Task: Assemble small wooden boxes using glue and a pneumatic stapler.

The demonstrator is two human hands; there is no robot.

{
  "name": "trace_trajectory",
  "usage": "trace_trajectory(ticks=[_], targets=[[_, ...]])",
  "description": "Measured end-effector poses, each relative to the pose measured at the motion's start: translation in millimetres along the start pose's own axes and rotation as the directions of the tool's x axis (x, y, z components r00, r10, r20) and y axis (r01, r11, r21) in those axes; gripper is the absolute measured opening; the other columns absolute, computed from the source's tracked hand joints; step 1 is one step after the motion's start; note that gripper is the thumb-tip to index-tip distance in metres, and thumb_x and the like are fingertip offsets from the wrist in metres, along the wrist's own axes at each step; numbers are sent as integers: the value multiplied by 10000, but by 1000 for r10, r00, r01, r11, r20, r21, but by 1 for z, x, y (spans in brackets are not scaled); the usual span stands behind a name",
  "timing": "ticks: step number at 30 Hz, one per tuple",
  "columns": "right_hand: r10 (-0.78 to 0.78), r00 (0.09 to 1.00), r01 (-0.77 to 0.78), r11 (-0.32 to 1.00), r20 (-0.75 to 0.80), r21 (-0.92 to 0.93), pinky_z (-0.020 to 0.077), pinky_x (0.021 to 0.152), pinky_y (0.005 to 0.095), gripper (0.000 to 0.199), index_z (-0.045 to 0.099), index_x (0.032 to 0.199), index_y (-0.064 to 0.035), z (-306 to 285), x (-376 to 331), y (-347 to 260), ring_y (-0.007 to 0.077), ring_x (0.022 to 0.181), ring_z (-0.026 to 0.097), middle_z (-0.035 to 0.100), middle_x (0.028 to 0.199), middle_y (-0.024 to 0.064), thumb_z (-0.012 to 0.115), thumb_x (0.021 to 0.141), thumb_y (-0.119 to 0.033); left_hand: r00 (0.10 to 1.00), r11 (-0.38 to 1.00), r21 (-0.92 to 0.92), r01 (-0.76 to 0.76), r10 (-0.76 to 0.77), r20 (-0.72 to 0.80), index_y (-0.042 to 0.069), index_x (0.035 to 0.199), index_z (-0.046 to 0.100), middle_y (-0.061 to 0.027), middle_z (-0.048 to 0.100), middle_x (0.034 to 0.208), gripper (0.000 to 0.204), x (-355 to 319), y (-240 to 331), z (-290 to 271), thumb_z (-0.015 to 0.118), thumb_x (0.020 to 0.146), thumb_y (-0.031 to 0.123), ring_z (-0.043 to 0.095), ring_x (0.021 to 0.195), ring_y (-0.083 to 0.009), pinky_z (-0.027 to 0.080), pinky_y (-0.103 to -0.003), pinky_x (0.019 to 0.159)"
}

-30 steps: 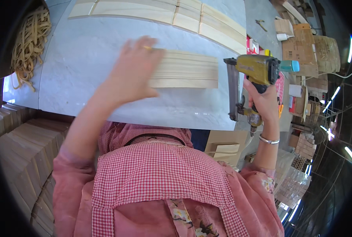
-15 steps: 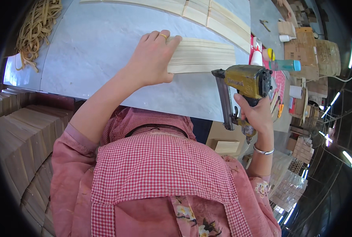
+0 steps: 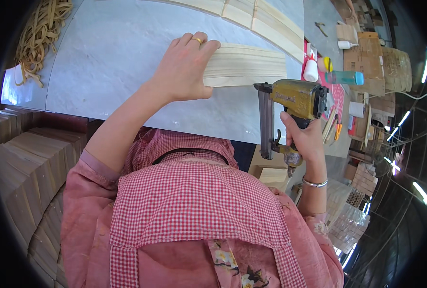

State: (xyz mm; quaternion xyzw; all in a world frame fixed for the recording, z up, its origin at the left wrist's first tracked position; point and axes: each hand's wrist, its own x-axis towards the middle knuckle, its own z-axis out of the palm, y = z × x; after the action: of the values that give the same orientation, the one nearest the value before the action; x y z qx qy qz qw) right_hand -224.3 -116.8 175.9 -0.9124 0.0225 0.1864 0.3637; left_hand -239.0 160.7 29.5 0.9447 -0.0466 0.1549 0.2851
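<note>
A pale, grained wooden board [image 3: 247, 65] lies on the light marble-look tabletop [image 3: 112, 57]. My left hand [image 3: 187, 67] grips its left end, thumb at the near edge and fingers over the far one. In my right hand [image 3: 307, 137] is a nail gun [image 3: 292, 98] with a worn yellow body and a long dark magazine. The fingers wrap its handle, partly hidden behind it. Its nose points left, just below the near right corner of the board; whether it touches the board I cannot tell.
More pale boards [image 3: 237, 14] lie along the table's far side. A bundle of tan strips [image 3: 41, 38] sits at the far left. To the right are a white glue bottle [image 3: 311, 70] and a teal bottle [image 3: 345, 78]. Stacked wooden pieces [image 3: 26, 158] stand at lower left.
The nail gun in my right hand has shifted slightly left. My left hand keeps its grip on the board, which has barely moved.
</note>
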Motion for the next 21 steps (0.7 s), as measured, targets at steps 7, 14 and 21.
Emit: trace_trajectory(ticks=[7,14,21], targets=[[-24,997,29,998,-73,63,397,400,226,174,663,952,26,6,-6,3,88,439,483,601,652,27,747,900,-116,1000,994,-105,-13,13,-7,125,1388,509,-122,507,1357,907,-6,-14,4,836,546,204,534,1184,-326,445,-420,1063],[-75,994,80,995,-84,59,394,401,224,194,663,952,25,12,-15,-17,86,443,484,602,655,23,771,884,-122,999,909,-418,2,-21,-41,142,1436,471,-130,468,1404,900,-32,-34,0,816,606,191,538,1170,-339,483,-438,1038],[-111,992,114,992,61,-57,413,440,221,234,682,932,6,37,-25,-32,86,463,499,595,625,9,794,889,-194,1000,879,-477,12,4,31,170,1486,437,-105,432,1478,938,-35,-39,-2,786,616,136,500,1285,-347,448,-446,1118]])
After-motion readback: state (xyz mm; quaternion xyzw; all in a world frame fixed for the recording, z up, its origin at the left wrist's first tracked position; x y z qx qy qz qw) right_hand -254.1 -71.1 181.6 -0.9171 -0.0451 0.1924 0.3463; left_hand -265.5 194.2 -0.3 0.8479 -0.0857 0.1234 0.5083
